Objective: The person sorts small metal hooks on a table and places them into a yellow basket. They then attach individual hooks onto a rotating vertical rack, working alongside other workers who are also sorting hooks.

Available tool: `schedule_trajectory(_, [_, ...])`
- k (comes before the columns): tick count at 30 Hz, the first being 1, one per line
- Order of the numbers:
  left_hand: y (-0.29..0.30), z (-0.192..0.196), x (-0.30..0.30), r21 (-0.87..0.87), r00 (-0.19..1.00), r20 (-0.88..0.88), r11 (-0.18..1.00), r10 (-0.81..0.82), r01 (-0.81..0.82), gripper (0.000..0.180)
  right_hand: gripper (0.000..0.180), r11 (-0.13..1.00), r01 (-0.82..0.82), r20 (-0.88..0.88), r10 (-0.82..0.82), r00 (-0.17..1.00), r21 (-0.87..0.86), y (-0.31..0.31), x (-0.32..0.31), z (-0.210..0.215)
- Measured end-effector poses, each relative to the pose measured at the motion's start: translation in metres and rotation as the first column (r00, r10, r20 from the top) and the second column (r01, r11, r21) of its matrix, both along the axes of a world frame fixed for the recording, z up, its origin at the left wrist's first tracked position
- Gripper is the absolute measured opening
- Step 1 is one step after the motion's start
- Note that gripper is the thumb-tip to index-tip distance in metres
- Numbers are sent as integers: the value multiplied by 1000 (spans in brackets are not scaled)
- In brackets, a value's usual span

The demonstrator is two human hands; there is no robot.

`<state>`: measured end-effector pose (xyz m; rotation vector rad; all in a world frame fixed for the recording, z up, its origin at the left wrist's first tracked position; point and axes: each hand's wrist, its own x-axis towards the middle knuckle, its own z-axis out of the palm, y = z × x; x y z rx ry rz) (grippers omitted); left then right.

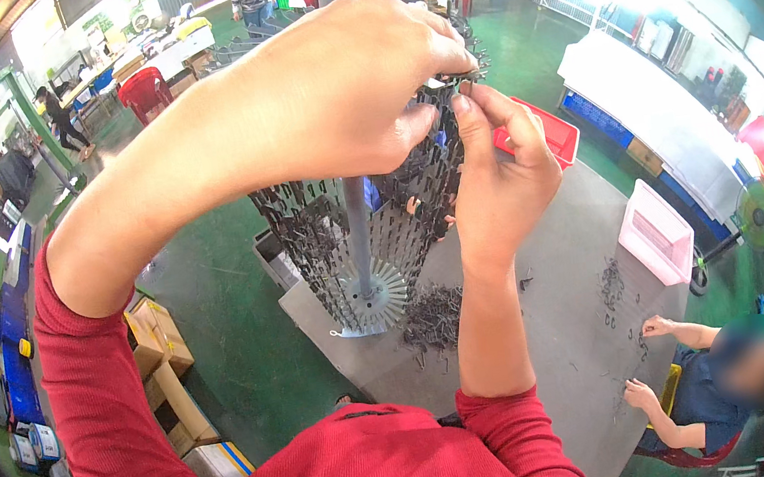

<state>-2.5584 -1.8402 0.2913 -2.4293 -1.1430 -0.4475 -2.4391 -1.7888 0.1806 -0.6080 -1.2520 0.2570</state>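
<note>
A tall round rack (300, 240) hung with rows of small dark pieces stands before me, around a grey pole (359, 232). My left hand (380, 79) reaches across its upper part, fingers bent at the right side; whatever they grip is hidden. Close beside those fingertips, my right hand (502, 160) pinches a small dark piece (466, 88) between thumb and finger. Its exact kind is too small to make out. A heap of similar dark pieces (436, 318) lies on the grey table (549, 332) at the rack's foot.
A red tray (561, 133) and a pink basket (656, 231) are on the table's right side. At the right edge a seated person (701, 389) handles scattered dark pieces (613, 290). Cardboard boxes (164, 340) stand on the floor at left.
</note>
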Motion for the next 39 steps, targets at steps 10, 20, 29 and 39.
schedule_trajectory(10, [4,-5,0,107,999,-37,994,36,-31,30,16,842,-508,-176,480,859,-181,6,17,9])
schedule_trajectory(20, [4,0,-8,101,1000,-19,995,-16,17,31,12,646,-759,-300,711,636,-81,33,72,-13])
schedule_trajectory(29, [-4,6,-20,29,995,30,995,-92,91,44,22,904,342,502,-178,847,-256,42,114,-23])
schedule_trajectory(39, [-9,15,-11,-28,998,-62,999,19,-21,47,10,998,-63,93,65,994,-18,11,-2,11])
